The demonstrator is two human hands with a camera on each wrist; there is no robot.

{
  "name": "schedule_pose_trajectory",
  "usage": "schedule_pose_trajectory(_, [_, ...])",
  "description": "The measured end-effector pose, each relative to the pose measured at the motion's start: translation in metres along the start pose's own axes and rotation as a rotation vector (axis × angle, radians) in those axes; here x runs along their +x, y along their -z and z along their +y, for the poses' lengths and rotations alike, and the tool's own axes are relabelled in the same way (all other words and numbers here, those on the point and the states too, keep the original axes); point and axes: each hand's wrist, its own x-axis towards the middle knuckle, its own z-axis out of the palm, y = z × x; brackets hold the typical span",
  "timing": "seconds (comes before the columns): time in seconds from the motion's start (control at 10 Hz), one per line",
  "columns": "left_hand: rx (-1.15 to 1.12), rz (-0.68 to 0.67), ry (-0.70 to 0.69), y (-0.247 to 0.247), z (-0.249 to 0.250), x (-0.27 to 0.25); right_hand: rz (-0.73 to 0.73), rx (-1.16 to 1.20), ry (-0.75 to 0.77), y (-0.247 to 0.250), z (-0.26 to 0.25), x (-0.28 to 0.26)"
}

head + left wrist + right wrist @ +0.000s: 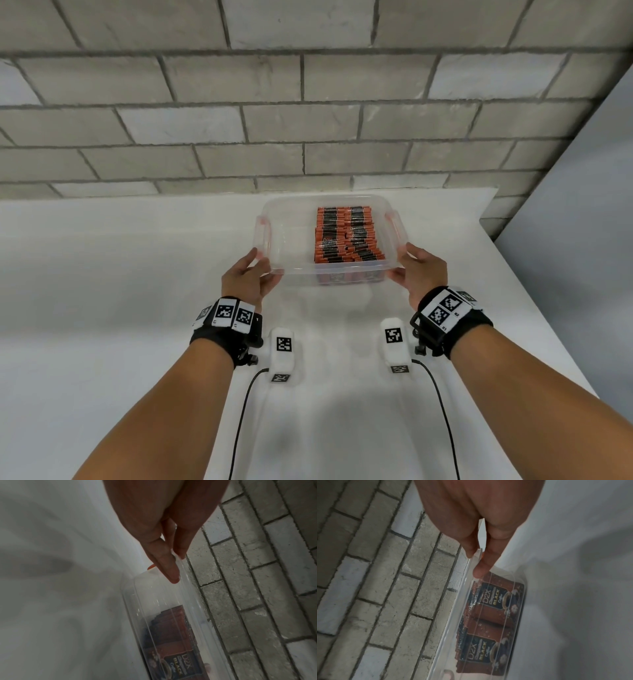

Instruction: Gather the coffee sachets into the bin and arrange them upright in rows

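The bin [291,236] is clear, see-through plastic with pale red handles, and the coffee sachets [346,236] in it are orange-red with black bands across their tops; through the bin's wall their faces show a dark blue panel with white and yellow lettering and a coffee cup picture. The worktop [120,274] is plain white, and the wall [308,102] behind it is grey brick with darker grey joints. Black wrist straps [226,337] carry white tags printed with black square patterns.

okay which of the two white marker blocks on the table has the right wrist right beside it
The right-hand marker block, nearest the right hand's wristband; the other block sits nearer the left hand's wrist.
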Motion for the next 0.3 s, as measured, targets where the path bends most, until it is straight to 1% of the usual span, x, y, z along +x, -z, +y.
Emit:
schedule_pose_trajectory(0.1, [0.013,-0.002,-0.005,-0.001,0.001,-0.002,-0.004,-0.012,0.006,-0.002,-0.002,-0.005])
schedule_pose_trajectory(0.2, [0.087,-0.010,0.016,0.003,0.005,-0.001,-0.016,0.013,-0.007,-0.001,-0.004,-0.008])
schedule_pose_trajectory(0.3, [0.293,0.024,0.004,0.016,0.018,-0.003,0.029,0.099,-0.100,0.014,-0.010,-0.013])
